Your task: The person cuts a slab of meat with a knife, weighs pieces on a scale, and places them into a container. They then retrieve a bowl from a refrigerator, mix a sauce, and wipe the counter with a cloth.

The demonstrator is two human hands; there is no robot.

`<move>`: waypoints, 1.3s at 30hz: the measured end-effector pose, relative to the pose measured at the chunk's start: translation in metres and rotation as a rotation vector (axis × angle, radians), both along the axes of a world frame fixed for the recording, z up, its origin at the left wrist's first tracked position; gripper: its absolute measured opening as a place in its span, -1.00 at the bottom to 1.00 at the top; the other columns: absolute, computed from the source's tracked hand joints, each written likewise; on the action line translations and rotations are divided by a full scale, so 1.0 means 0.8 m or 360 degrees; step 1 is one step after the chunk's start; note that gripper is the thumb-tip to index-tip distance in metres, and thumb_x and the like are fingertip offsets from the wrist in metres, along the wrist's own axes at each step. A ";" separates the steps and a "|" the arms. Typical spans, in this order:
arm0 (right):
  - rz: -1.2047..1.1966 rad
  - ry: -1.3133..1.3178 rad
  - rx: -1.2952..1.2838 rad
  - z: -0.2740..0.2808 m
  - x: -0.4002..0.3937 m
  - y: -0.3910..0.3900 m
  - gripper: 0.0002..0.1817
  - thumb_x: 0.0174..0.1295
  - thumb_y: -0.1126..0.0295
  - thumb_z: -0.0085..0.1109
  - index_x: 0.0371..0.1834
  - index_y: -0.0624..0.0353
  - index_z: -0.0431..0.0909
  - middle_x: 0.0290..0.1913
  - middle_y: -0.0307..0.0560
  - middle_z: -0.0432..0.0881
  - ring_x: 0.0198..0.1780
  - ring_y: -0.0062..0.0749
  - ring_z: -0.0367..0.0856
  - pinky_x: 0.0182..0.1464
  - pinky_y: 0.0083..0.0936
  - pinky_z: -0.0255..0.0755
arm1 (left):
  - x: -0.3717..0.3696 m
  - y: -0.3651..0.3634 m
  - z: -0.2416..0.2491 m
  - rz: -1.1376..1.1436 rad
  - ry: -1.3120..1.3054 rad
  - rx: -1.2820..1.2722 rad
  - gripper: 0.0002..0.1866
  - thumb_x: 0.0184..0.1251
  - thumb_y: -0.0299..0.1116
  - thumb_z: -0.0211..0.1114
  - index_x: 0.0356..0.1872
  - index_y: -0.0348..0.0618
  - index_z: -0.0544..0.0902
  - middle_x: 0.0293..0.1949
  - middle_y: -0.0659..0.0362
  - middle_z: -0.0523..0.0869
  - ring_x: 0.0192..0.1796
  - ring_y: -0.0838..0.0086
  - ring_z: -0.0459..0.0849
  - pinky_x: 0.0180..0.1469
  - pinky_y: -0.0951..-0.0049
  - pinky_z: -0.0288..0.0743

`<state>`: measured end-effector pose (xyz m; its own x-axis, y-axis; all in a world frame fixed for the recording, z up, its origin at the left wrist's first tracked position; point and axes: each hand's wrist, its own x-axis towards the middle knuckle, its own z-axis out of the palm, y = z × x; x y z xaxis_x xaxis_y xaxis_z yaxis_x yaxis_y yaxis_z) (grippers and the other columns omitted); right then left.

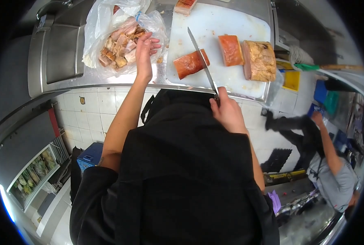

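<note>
R hand (229, 110) is closed round the dark handle of a long, narrow, steel-bladed knife (207, 70), at the near edge of a white rectangular plastic cutting board (231, 20) (bd from here). Blade runs up over the bd & crosses the R end of a reddish-brown, glossy slab of meat (186, 66), which lies on the bd's near-L part — can't tell if the edge has bitten in.

L hand (147, 51) is off the bd's L side, fingers loosely parted & a bit curled, nothing seen in it. It's over the R part of a crumpled, clear-white plastic bag (91, 34) w/ pale pink & brown chopped meat chunks (122, 45) inside; contact w/ bag unclear.

Also on the bd: a smaller orange-red meat block (230, 51) R of centre, then a big tan-crusted meat block (260, 61) just beside it, toward the R edge. A pinkish meat piece (185, 6) sits at the bd's far-L corner, partly cut off by the frame. Grey steel sink (61, 57) — well L of bd.
</note>
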<state>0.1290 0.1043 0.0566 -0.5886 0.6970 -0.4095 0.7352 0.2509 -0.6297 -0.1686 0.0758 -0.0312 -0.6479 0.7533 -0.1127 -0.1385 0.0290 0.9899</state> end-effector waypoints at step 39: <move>-0.0017 0.0141 -0.0056 -0.058 -0.082 0.051 -0.72 0.31 0.41 0.16 -0.08 0.32 0.31 -0.40 0.44 0.60 -0.25 0.43 0.58 -0.20 0.14 0.43 | 0.079 0.027 -0.016 -0.0505 0.1048 -0.0157 -0.75 0.03 -0.34 0.40 -0.22 -0.17 0.72 -0.19 0.10 0.74 -0.14 0.08 0.66 -0.01 0.19 0.53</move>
